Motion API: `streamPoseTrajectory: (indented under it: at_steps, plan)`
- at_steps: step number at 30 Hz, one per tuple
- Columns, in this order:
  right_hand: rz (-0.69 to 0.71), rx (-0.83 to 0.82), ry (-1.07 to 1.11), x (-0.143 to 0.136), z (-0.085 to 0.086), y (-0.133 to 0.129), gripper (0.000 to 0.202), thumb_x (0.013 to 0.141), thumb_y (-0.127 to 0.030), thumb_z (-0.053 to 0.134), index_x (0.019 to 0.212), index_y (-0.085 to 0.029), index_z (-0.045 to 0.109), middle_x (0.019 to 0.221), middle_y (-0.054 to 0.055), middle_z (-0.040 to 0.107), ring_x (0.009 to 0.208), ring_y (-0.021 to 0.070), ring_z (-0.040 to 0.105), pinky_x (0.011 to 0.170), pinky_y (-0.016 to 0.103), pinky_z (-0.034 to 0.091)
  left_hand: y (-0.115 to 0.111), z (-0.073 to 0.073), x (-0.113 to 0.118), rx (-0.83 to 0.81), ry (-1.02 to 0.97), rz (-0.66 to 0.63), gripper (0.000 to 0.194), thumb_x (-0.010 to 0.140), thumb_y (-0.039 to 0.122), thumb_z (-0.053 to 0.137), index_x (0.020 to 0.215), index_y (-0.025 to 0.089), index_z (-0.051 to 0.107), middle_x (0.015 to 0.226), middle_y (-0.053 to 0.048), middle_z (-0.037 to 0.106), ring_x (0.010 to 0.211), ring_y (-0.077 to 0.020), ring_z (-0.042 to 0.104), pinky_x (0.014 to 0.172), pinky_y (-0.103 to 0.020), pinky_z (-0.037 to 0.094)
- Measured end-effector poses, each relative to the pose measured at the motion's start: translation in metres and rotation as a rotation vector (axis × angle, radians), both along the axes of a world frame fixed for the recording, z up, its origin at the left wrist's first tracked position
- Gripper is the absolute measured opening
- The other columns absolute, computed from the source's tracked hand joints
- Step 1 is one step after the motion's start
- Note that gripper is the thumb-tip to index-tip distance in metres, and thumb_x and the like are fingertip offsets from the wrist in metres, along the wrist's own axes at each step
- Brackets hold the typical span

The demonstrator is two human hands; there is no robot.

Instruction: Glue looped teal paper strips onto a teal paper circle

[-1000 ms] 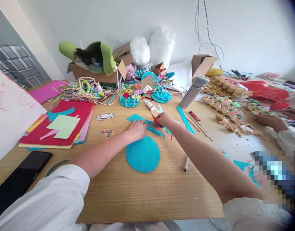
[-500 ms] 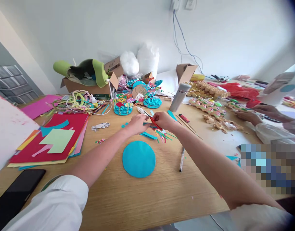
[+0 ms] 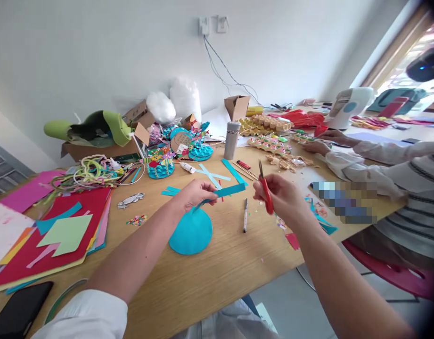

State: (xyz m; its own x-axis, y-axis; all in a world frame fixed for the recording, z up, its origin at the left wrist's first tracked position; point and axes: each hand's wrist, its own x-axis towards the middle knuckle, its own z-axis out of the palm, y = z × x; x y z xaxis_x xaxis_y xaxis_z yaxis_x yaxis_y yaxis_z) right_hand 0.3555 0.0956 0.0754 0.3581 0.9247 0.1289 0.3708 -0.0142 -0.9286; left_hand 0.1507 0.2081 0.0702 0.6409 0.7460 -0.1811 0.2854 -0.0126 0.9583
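My left hand (image 3: 200, 194) pinches a blue paper strip (image 3: 231, 189) that stretches to the right, with another blue end hanging below the fingers. Red-handled scissors (image 3: 266, 193) are in my right hand (image 3: 281, 194), blades pointing up and away, apart from the strip. A blue paper circle (image 3: 192, 235) lies on the table below my left hand. Beyond the held strip lie a longer blue strip (image 3: 234, 171) and crossed pale blue strips (image 3: 210, 174). A pen (image 3: 245, 215) rests between my hands, nearer the right one.
A grey bottle (image 3: 231, 141) stands at the back. Coloured paper sheets (image 3: 96, 207) and a phone (image 3: 22, 306) lie at the left. Boxes and finished paper crafts (image 3: 160, 168) line the wall. At the right, another person's hands (image 3: 317, 147) touch small crafts.
My hands have moved apart; the scissors are now away to the right, and the blue strip shows extended from my left hand. The view has turned to the right.
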Motion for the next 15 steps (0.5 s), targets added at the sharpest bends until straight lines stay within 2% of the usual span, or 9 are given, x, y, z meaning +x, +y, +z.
streamPoseTrajectory:
  at_steps: [3,6,10,15]
  plan:
    - [0.105,-0.170,0.137,0.001,-0.019,-0.045,0.053,0.065,-0.071,0.070,0.075,-0.022,0.053,0.065,0.003,0.065,0.062,0.0173,0.065,0.061,0.027,0.053,-0.006,0.000,0.007,-0.077,-0.002,0.020,0.011,0.068,0.015,0.075,0.070,0.014,0.064,0.065,-0.002,0.069,0.058,-0.0120,0.065,0.064,-0.026,0.054]
    - [0.191,-0.267,0.222,-0.007,-0.042,-0.067,0.050,0.066,-0.066,0.073,0.071,-0.022,0.051,0.060,0.001,0.063,0.058,0.0172,0.066,0.054,0.026,0.050,-0.011,-0.003,0.018,-0.135,0.010,0.029,0.014,0.067,0.014,0.075,0.072,0.015,0.062,0.064,-0.002,0.069,0.056,-0.0112,0.064,0.059,-0.024,0.053]
    - [0.227,-0.280,0.287,-0.011,-0.061,-0.069,0.045,0.071,-0.060,0.072,0.071,-0.020,0.052,0.062,0.000,0.063,0.055,0.0160,0.066,0.048,0.024,0.047,-0.021,-0.004,0.034,-0.185,0.037,0.016,0.014,0.069,0.010,0.072,0.072,0.015,0.060,0.061,-0.001,0.068,0.052,-0.0094,0.061,0.054,-0.022,0.051]
    - [0.182,-0.249,0.342,-0.008,-0.062,-0.063,0.045,0.072,-0.061,0.072,0.070,-0.020,0.051,0.058,-0.001,0.063,0.051,0.0155,0.065,0.043,0.022,0.046,-0.033,-0.003,0.046,-0.196,0.072,-0.014,0.011,0.071,0.006,0.068,0.071,0.013,0.060,0.061,-0.002,0.069,0.046,-0.0094,0.059,0.050,-0.022,0.050]
